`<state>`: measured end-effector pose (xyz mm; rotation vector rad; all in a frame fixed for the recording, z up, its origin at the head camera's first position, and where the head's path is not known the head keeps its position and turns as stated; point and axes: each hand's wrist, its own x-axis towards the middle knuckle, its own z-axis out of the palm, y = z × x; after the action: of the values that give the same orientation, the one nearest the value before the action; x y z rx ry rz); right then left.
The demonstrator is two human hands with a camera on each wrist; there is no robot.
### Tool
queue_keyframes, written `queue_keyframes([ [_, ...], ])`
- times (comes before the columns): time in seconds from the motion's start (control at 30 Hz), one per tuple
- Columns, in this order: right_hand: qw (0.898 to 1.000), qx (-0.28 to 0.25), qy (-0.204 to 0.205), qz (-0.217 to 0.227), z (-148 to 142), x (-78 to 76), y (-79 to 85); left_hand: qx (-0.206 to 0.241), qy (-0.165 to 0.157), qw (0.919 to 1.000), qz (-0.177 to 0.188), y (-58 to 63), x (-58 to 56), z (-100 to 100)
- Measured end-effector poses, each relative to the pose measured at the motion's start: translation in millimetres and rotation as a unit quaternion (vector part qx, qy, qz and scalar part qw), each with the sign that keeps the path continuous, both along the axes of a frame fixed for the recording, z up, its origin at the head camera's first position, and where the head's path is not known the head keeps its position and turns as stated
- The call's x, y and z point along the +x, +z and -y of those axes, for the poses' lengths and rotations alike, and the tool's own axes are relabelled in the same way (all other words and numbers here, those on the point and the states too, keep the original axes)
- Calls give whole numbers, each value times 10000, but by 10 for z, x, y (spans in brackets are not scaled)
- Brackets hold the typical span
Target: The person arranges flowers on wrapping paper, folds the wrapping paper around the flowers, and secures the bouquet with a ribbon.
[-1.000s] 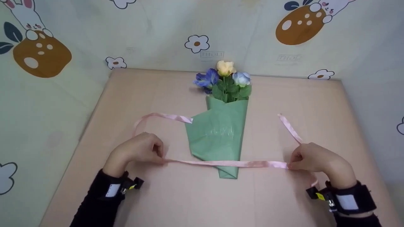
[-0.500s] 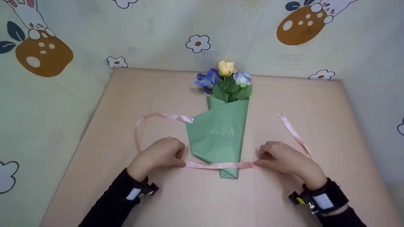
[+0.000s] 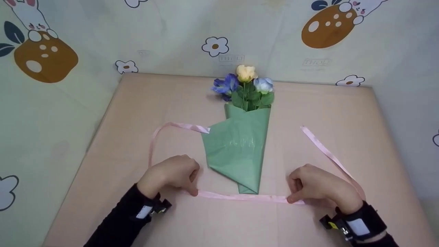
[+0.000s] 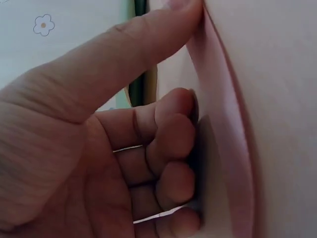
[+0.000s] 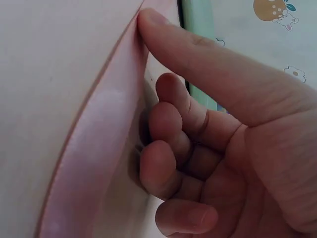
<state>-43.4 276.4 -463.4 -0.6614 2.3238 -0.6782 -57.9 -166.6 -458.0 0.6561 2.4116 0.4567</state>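
A pink satin ribbon (image 3: 240, 197) runs between both hands just in front of the bouquet's bottom end. My left hand (image 3: 171, 173) pinches it on the left, with the thumb on the ribbon and the other fingers curled beside it in the left wrist view. On the right, my right hand (image 3: 317, 185) pinches it too; its thumb tip lies on the ribbon (image 5: 101, 114) in the right wrist view. The bouquet lies flat, wrapped in green paper (image 3: 236, 151), with a cream rose (image 3: 246, 73), a purple-blue flower (image 3: 226, 84) and a pale blue flower (image 3: 263, 85) at the far end.
The ribbon's left tail curves round to the wrapper's left corner, and its right tail slants away across the light brown board (image 3: 164, 99). A patterned cloth (image 3: 171, 37) with rabbits and flowers stands behind the board's far edge.
Both hands first came closer together along the ribbon, then moved toward the near side. The ribbon has shifted from across the wrapper's lower end to just in front of it. The bouquet stayed put.
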Motion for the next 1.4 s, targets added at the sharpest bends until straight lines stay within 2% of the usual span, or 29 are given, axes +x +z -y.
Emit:
queue_keyframes([
  [0.27,9994,-324,-50,-137,-37,-48,22,246,-153,9993,-226,14,-51,43],
  [0.37,9981,-400,-312,-337,-15,-75,41,410,-46,9986,-345,38,-87,45],
  [0.43,9962,-387,-591,-509,22,-105,45,561,143,9961,-667,48,-125,40],
  [0.5,9933,-342,-862,-689,70,-146,49,739,376,9903,-1116,50,-171,26],
  [0.67,9848,-348,-1327,-1069,193,-250,41,935,724,9655,-2319,-29,-322,-1],
  [0.7,9827,-357,-1404,-1151,214,-267,40,922,740,9610,-2501,-61,-362,2],
  [0.8,9778,-387,-1566,-1335,262,-312,35,721,773,9557,-2746,-147,-484,36],
  [0.9,9764,-417,-1616,-1373,289,-344,33,361,911,9565,-2747,-189,-591,97],
  [0.97,9759,-397,-1617,-1409,286,-355,26,10,1186,9592,-2568,-195,-644,122],
  [1.1,9748,-304,-1665,-1451,286,-364,6,-604,1804,9581,-2140,-163,-692,103],
  [1.17,9743,-289,-1723,-1421,302,-374,-9,-629,1894,9576,-2079,-147,-686,61],
  [1.23,9736,-294,-1806,-1367,327,-385,-21,-512,1839,9588,-2105,-135,-668,5],
  [1.4,9693,-377,-2131,-1165,422,-414,-51,98,1749,9610,-2141,-105,-614,-174],
])
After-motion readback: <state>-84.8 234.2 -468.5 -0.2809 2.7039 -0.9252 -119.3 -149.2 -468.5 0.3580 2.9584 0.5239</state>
